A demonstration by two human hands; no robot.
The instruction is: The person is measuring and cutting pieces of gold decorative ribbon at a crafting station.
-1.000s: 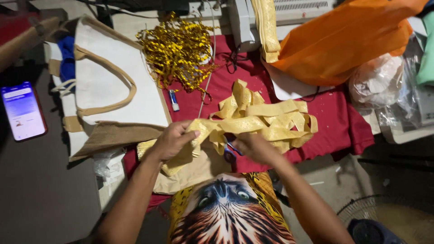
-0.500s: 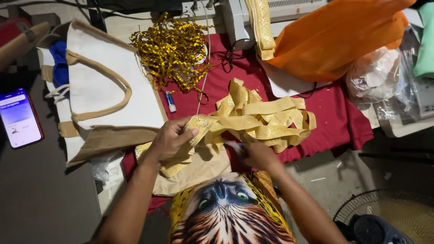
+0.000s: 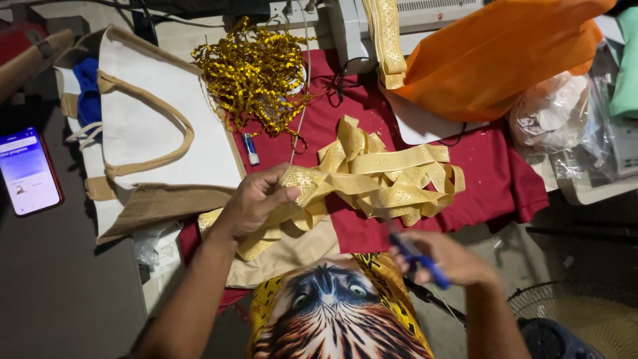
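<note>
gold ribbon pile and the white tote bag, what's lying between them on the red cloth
In the head view, a small blue-capped tube lies on the red cloth between the gold ribbon pile and the white tote bag.

Bright overhead light on the table centre, dim shadowy edges, motion blur on the right hand (image 3: pixel 444 256).

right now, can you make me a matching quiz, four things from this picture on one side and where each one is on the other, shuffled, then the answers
Things:
1. gold ribbon band
2. blue-handled scissors
3. smartphone
4. orange fabric

Places:
A. far left, screen lit, apart from the red cloth
B. top right, draped beside the sewing machine
C. in the right hand, off the near edge of the red cloth
D. piled on the red cloth, one end pinched in the left hand

Pairs: 1-D, 2-C, 3-A, 4-B
</note>
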